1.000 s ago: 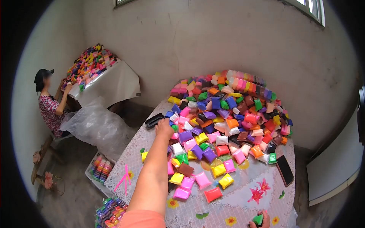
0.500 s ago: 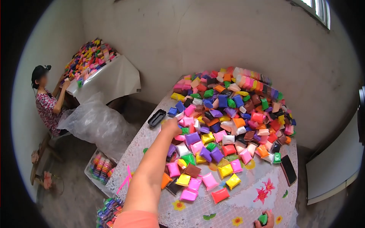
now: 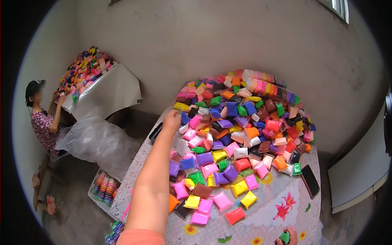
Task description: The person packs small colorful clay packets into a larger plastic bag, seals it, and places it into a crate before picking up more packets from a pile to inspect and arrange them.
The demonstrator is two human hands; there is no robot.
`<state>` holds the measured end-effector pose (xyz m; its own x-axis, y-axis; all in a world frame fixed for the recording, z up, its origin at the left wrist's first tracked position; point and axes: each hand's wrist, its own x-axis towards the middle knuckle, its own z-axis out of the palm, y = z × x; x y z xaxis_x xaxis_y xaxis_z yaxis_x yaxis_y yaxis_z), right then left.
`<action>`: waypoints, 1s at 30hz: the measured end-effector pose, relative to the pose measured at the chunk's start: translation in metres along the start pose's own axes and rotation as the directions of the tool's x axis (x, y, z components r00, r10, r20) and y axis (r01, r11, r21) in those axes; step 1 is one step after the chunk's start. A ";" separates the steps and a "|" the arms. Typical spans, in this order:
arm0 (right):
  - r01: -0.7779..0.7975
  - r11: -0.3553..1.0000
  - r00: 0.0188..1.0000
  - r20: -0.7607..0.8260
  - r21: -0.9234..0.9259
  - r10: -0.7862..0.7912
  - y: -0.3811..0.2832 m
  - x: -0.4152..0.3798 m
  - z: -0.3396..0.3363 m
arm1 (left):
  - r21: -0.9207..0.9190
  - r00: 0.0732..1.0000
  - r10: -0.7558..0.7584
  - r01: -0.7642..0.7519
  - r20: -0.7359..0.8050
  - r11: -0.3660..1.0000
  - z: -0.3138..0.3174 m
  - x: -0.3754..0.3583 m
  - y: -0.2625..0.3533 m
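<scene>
Pile (image 3: 232,109) has left hand (image 3: 172,119) by its left edge, can't tell its grip. Right hand (image 3: 292,235) is in front, clamped on green packet (image 3: 284,237)

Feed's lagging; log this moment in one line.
left hand: at packet pile left edge, grip unclear | right hand: holding green packet | phone: on table

Left arm (image 3: 152,179) stretches toward twelve o'clock, left grip (image 3: 172,120) back-up, fingertips hidden; right grip (image 3: 291,236) curls at five o'clock.
</scene>
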<state>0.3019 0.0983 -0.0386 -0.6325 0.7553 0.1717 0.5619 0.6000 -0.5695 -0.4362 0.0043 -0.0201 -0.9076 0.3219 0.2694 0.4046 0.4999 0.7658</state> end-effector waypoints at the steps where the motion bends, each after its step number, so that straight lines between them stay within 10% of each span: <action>1: 0.004 1.000 1.000 -0.001 0.004 -0.004 -0.001 0.001 0.000 | 0.121 1.000 -0.005 0.004 0.003 0.993 0.002 -0.004 0.011; 4: 0.024 1.000 1.000 -0.008 -0.013 -0.024 0.003 0.001 0.002 | 0.413 0.999 -0.013 -0.002 0.032 0.911 0.022 -0.006 0.024; 11: 0.053 0.997 0.998 0.021 -0.057 -0.052 0.001 0.003 -0.001 | 0.435 0.981 -0.105 0.024 0.163 0.900 0.034 0.011 0.021; 25: 0.131 0.990 0.986 -0.117 0.061 -0.123 0.006 0.001 0.006 | 0.030 0.961 0.195 -0.205 0.196 0.978 -0.012 -0.110 0.056; 30: 0.171 0.982 0.977 -0.144 0.086 -0.158 0.011 -0.001 0.006 | 0.345 0.946 0.134 -0.236 0.294 0.908 -0.036 -0.172 0.076</action>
<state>0.3053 0.1029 -0.0496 -0.6298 0.6813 0.3730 0.3975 0.6952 -0.5989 -0.2531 -0.0419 0.0126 -0.7720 0.6077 0.1863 0.6202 0.6559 0.4303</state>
